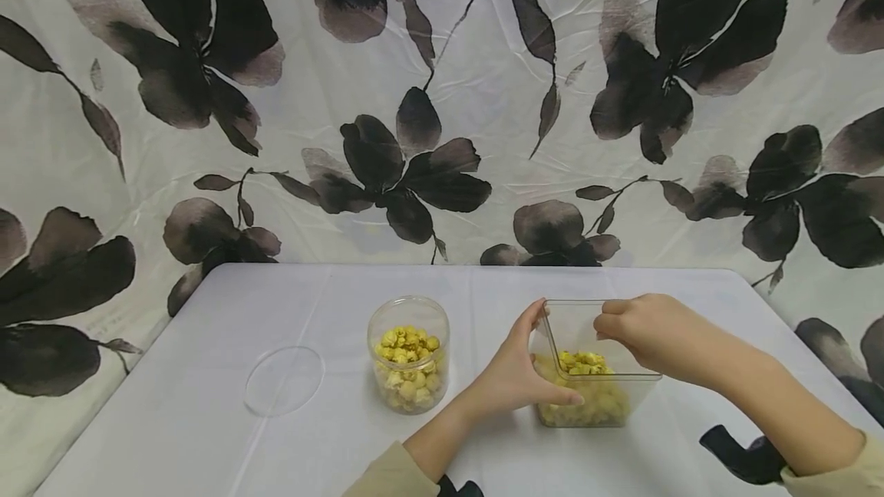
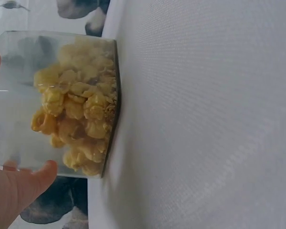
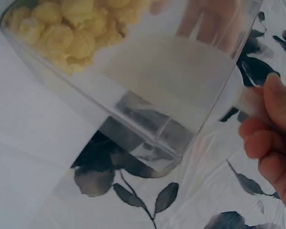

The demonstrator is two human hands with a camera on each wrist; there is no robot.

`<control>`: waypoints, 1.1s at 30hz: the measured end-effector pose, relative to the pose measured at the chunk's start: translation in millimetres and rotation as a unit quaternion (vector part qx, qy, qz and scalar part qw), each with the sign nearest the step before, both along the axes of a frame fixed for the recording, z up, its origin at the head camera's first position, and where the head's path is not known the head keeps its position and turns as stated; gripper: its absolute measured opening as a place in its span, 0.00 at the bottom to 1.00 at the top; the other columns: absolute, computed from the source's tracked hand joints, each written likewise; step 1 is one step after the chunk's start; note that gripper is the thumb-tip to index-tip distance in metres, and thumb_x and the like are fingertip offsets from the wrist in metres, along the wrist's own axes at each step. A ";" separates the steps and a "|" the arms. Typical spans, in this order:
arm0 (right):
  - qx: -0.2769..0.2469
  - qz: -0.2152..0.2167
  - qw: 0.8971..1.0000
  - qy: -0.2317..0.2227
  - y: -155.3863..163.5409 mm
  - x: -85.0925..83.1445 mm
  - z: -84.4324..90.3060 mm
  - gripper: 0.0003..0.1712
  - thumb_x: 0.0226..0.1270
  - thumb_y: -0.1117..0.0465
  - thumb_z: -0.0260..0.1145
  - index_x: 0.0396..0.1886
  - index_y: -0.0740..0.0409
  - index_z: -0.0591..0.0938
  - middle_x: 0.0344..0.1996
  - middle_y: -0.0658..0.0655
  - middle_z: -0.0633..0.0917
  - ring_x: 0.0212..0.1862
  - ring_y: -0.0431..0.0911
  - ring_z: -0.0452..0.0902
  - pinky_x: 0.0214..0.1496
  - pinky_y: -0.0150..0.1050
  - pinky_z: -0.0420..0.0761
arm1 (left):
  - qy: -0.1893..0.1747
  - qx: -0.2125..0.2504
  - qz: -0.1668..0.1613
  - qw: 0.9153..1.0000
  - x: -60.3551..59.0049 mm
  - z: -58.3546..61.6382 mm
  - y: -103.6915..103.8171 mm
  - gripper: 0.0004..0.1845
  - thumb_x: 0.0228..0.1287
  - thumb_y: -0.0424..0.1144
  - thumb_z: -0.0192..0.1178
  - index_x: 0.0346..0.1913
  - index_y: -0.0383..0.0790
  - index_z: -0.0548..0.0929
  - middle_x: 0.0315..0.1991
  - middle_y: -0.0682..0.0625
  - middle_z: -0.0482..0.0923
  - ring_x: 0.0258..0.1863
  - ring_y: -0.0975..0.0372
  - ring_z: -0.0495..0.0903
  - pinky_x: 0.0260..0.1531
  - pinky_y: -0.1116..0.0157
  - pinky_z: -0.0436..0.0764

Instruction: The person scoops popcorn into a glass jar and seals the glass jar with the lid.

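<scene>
a clear square container [image 1: 587, 374] stands on the white table [image 1: 207, 420] at about 5 o'clock from the table's middle, tipped slightly, with yellow popcorn [image 1: 583, 363] heaped in its lower part. the left hand [image 1: 514, 374] clasps the container's left side: the thumb lies along the near wall at the bottom and the fingers reach up to the left rim, curled round the corner. in the left wrist view the same popcorn [image 2: 76, 119] presses against the clear wall, and a fingertip [image 2: 38, 179] touches the container's [image 2: 19, 95] edge. the right hand [image 1: 642, 328] sits at the container's right rim, at 3 o'clock of it, fingers bent and pinching the top edge; the right wrist view shows the fingers [image 3: 267, 138] curled against the clear wall [image 3: 181, 90], with popcorn [image 3: 71, 28] at the far end. at 9 o'clock from the container, just beside the left hand, stands a round clear jar [image 1: 409, 355] partly filled with the same yellow popcorn, open at the top. its round clear lid [image 1: 285, 380] lies flat on the table at 9 o'clock from the jar, apart from it. a cloth with dark flowers [image 1: 414, 167] hangs behind the table.
</scene>
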State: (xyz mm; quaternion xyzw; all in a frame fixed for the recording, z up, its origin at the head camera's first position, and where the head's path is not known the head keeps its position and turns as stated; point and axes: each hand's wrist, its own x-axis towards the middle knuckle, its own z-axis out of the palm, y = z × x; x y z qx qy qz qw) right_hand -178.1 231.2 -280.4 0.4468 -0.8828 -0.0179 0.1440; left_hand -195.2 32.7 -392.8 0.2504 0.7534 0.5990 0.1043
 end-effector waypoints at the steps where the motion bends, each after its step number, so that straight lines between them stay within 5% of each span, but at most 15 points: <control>1: 0.016 -0.009 1.000 0.014 -0.5 -0.4 -1.1 0.17 0.40 0.75 0.73 0.20 0.51 0.78 0.19 0.43 0.74 0.19 0.37 0.71 0.24 0.34 0.76 | 0.000 -0.001 0.000 1.000 0.1 0.2 0.0 0.63 0.36 0.42 0.79 0.73 0.58 0.45 0.69 0.59 0.51 0.67 0.65 0.53 0.55 0.62 0.69; 6: 0.087 -0.040 0.995 0.034 -4.8 -5.3 -14.2 0.15 0.37 0.75 0.75 0.22 0.55 0.80 0.19 0.47 0.75 0.20 0.41 0.73 0.20 0.33 0.75 | 0.002 0.002 0.002 1.000 -0.9 0.3 -0.1 0.63 0.36 0.41 0.79 0.73 0.58 0.45 0.69 0.60 0.51 0.67 0.65 0.53 0.55 0.62 0.69; 13: 0.106 -0.131 0.985 -0.032 -7.7 -8.4 -18.7 0.12 0.39 0.72 0.75 0.24 0.53 0.84 0.22 0.47 0.81 0.24 0.45 0.78 0.24 0.36 0.78 | 0.002 0.002 0.000 1.000 -0.7 1.3 -0.3 0.63 0.36 0.41 0.79 0.72 0.59 0.45 0.69 0.62 0.51 0.67 0.65 0.52 0.56 0.61 0.69; 25: 0.093 -0.134 0.979 -0.119 -5.4 -10.5 -7.3 0.06 0.49 0.70 0.71 0.22 0.55 0.83 0.20 0.46 0.80 0.23 0.42 0.76 0.27 0.36 0.78 | 0.000 0.007 -0.001 1.000 0.5 2.4 1.3 0.64 0.34 0.40 0.79 0.72 0.59 0.46 0.69 0.61 0.52 0.67 0.65 0.53 0.56 0.62 0.69; 29: 0.114 -0.113 0.984 -0.076 -8.9 -9.7 -9.1 0.09 0.45 0.71 0.72 0.21 0.54 0.83 0.21 0.48 0.81 0.24 0.44 0.76 0.26 0.38 0.78 | 0.001 0.006 0.002 1.000 -0.1 2.9 1.9 0.64 0.34 0.40 0.79 0.73 0.58 0.46 0.69 0.59 0.52 0.67 0.65 0.53 0.55 0.63 0.69; 33: 0.172 -0.068 0.981 0.049 -18.0 -8.6 -15.3 0.13 0.39 0.70 0.76 0.15 0.52 0.78 0.15 0.47 0.76 0.17 0.41 0.70 0.18 0.35 0.74 | 0.003 0.005 0.002 1.000 -0.8 2.5 0.6 0.63 0.35 0.38 0.79 0.73 0.57 0.46 0.70 0.56 0.52 0.67 0.64 0.53 0.56 0.61 0.69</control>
